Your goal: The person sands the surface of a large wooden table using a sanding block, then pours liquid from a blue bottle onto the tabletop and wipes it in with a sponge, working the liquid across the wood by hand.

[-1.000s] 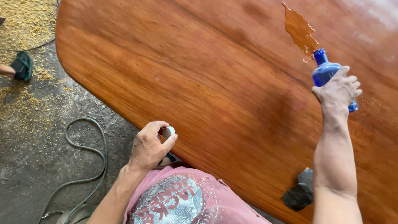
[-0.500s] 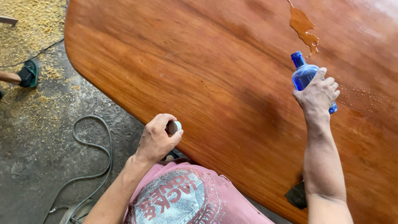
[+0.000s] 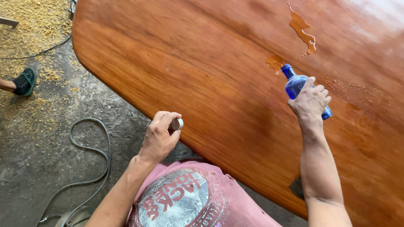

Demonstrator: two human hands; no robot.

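My right hand [image 3: 310, 102] grips a blue bottle [image 3: 295, 84], tilted with its open neck pointing up and away over a large glossy reddish-brown wooden tabletop [image 3: 202, 71]. Wet streaks of liquid [image 3: 304, 29] and a smaller puddle [image 3: 274, 63] lie on the wood just beyond the bottle's neck, with fine droplets to its right. My left hand [image 3: 160, 136] hovers at the table's near edge, pinching a small silver bottle cap [image 3: 177, 124] between thumb and fingers. My pink printed shirt [image 3: 189, 197] fills the bottom centre.
A grey hose [image 3: 90, 164] loops over the concrete floor at lower left. Sawdust [image 3: 29, 25] covers the floor at upper left, crossed by a thin cable. Another person's foot in a green sandal [image 3: 24, 82] stands at the left edge.
My right hand has drawn the bottle back toward me and to the left, away from the streaks; a new small puddle shows near its neck. My left hand stays at the edge with the cap.
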